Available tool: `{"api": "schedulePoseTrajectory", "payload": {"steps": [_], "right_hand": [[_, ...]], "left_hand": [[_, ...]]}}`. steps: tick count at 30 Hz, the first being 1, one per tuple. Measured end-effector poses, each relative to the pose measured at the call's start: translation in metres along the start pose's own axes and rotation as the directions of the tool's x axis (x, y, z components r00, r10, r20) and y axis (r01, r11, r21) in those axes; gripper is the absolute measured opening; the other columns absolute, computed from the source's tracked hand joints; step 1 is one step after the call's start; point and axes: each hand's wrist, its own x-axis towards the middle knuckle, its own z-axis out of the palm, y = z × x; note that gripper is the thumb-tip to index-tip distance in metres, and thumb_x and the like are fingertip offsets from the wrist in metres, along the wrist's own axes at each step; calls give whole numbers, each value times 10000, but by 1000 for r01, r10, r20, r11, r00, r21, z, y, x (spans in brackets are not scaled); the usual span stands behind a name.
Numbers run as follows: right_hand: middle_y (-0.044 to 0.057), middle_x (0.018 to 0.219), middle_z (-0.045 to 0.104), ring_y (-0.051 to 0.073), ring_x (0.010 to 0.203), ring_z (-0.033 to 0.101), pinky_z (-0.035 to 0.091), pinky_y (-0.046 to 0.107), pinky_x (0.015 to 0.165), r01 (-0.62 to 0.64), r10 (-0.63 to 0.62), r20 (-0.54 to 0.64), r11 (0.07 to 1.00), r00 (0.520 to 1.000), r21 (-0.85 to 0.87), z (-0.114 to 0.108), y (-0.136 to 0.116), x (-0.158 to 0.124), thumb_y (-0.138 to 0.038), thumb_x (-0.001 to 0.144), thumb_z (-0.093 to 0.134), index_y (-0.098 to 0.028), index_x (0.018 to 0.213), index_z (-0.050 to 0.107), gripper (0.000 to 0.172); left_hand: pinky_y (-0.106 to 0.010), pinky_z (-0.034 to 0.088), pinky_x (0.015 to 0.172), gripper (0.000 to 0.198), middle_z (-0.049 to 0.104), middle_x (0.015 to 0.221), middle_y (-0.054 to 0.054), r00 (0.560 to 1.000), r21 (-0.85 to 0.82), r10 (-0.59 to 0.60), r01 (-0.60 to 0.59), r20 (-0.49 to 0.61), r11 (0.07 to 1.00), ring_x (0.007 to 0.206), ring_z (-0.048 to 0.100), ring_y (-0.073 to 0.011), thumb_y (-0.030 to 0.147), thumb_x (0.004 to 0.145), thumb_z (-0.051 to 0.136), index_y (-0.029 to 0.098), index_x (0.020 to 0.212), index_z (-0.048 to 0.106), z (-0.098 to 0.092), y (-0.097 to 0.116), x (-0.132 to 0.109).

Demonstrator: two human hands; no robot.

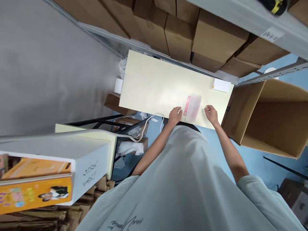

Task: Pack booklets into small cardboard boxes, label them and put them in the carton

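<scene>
Head view, twelve o'clock at the top. A translucent packet (194,107) with a pink strip (186,106) along its nine-o'clock edge lies near the six-o'clock side of the pale bench (154,80), between two bare hands. Left hand (175,116): just beside the packet at eight o'clock, fingers curled toward the thumb. Right hand (211,114): between three and four o'clock, apart from it, fingers likewise bent. Whether either grip pinches something small cannot be told. A white box (221,85) lies at two o'clock. Handling (judged): packet thin and light, its clear part probably soft, slippery and easily creased; best held by the pink strip, perhaps stiffer, with the opposite edge steadied.
</scene>
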Motion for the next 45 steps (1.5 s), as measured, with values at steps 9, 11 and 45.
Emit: {"api": "schedulePoseTrajectory", "payload": {"steps": [9, 11, 45], "right_hand": [[138, 1109, 819, 276, 1016, 767, 577, 392, 943, -160, 158, 78, 987, 984, 19, 53, -3, -12, -391, 998, 574, -165, 1269, 684, 369], [143, 1128, 816, 279, 1018, 766, 573, 395, 950, -164, 162, 70, 986, 984, 26, 57, -5, -6, -380, 995, 575, -171, 1257, 686, 353], [6, 786, 667, 218, 821, 641, 525, 330, 740, -261, 300, -7, 840, 954, 475, 74, 36, -3, -581, 815, 727, -213, 988, 677, 409]], "left_hand": [[-344, 530, 999, 291, 789, 1219, -125, 1000, 66, 17, -17, 11, 998, 1124, 734, -278, 472, 1022, 683, 202, 1088, 768, 26, 28, 18], [-354, 523, 986, 213, 777, 1188, -139, 1000, 149, 7, -7, 1, 989, 1120, 728, -293, 395, 1011, 687, 201, 1047, 765, 29, 30, 22], [-345, 553, 999, 598, 761, 1250, -104, 999, 85, 50, -49, -12, 995, 984, 728, -232, 298, 954, 698, 192, 1534, 602, 44, 18, 47]]}}
